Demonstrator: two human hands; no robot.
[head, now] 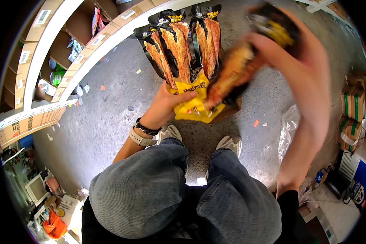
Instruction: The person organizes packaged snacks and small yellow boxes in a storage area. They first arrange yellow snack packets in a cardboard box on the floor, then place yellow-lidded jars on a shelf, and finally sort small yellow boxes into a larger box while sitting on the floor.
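Observation:
My left hand grips the yellow lower ends of a fan of three black-and-yellow snack pouches. Each pouch pictures or shows long strips of dried meat and bears writing. In my right hand, blurred by motion, is one more meat snack pouch. Its lower end overlaps the right side of the fan; whether the two touch I cannot tell. Partly hidden under the pouches, a cardboard box stands on the floor in front of my shoes.
Shelving with open cardboard bins curves along the left. Taped cartons are stacked at the right edge, above a white-and-blue box. A clear plastic bag and paper scraps lie on the concrete floor. An orange bag lies lower left.

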